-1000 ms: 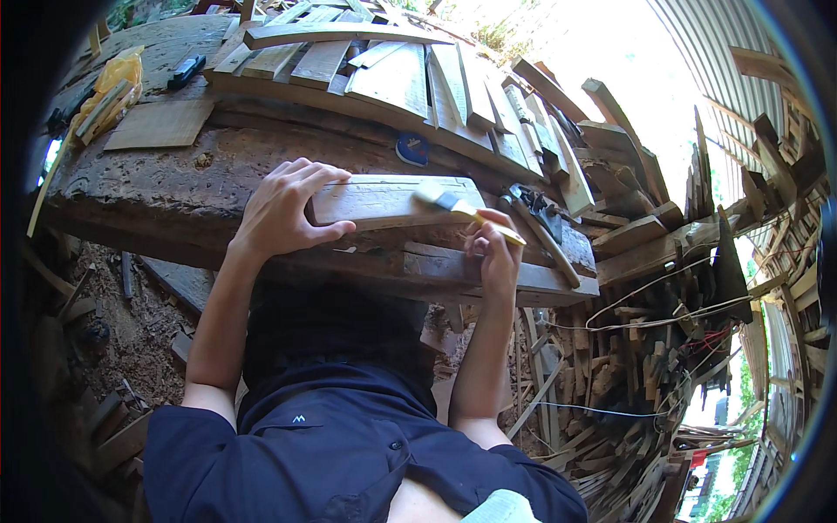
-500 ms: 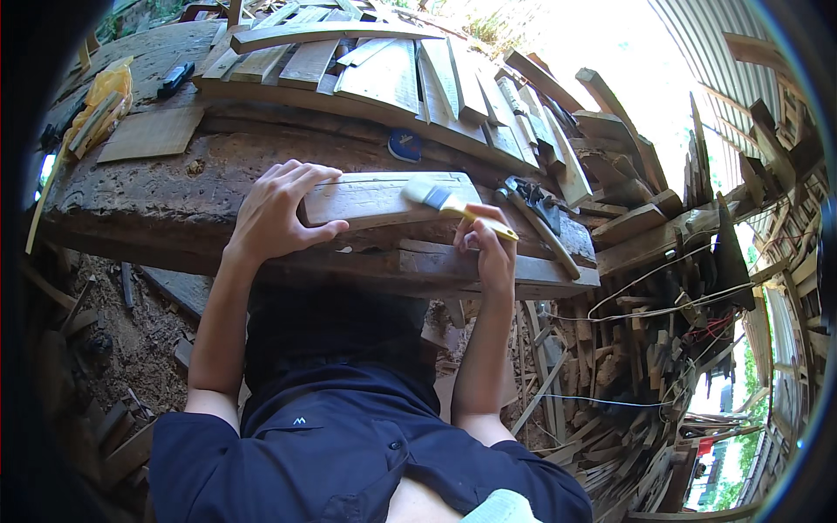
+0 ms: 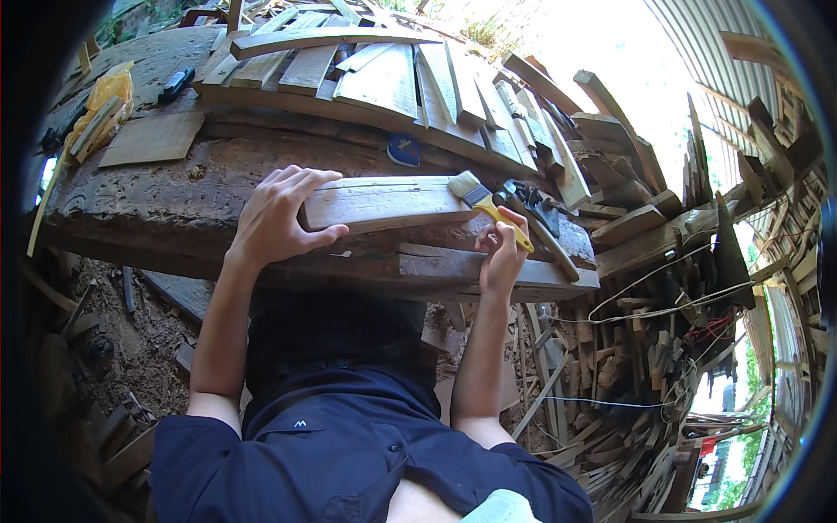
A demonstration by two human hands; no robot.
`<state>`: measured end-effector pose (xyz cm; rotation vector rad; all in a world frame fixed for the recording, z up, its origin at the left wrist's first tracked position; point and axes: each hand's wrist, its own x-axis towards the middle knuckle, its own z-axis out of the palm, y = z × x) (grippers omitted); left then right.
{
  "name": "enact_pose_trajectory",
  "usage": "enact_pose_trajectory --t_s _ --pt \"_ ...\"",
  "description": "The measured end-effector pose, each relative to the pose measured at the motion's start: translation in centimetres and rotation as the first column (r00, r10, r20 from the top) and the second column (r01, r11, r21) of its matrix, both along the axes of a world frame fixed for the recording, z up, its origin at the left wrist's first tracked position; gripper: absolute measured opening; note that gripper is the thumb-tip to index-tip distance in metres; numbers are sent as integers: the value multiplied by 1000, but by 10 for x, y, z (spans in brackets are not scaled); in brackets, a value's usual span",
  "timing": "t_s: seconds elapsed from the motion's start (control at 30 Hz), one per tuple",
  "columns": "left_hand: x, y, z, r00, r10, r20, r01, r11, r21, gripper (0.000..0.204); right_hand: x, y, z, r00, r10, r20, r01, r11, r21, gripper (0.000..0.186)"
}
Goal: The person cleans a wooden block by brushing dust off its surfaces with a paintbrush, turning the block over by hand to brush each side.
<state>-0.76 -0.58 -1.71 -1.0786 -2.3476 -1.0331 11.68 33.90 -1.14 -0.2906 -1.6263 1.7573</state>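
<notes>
My left hand (image 3: 277, 213) grips the left end of a pale wooden block (image 3: 379, 200), which lies on a worn, dark timber bench (image 3: 122, 205). My right hand (image 3: 501, 261) holds a flat paintbrush (image 3: 479, 199) by its yellow handle, with the bristles at the block's right end. Just right of the brush lies a dark metal tool with a long wooden handle (image 3: 549, 240). A small dark blue flat object (image 3: 403, 150) sits behind the block.
Many cut boards (image 3: 375, 83) are piled along the back. At left are a square board (image 3: 148, 144), a yellow plastic bag (image 3: 109, 87) and a dark blue-black tool (image 3: 174, 85). Scrap wood and wires crowd the right; sawdust and offcuts cover the ground below.
My right hand has moved rightward with the brush, whose bristles went from the middle-right of the block's top to its right end. My left hand still grips the left end.
</notes>
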Motion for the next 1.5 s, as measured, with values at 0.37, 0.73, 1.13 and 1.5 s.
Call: enact_pose_trajectory --t_s 0.37,0.73,1.13,1.5 --pt "1 -1 1 1000 0 8 0 1000 -12 71 2 9 -1 994 98 56 -99 995 10 25" --pt "0 1 0 1000 2 -17 -2 1000 7 70 2 19 -16 953 252 -165 -259 966 -21 19" --pt "2 -1 2 1000 20 -12 -21 1000 -10 69 -4 -8 4 996 -85 -6 85 996 33 17" --pt "0 -1 0 1000 4 -26 -4 1000 5 69 -3 -12 9 994 -104 46 98 989 113 26"
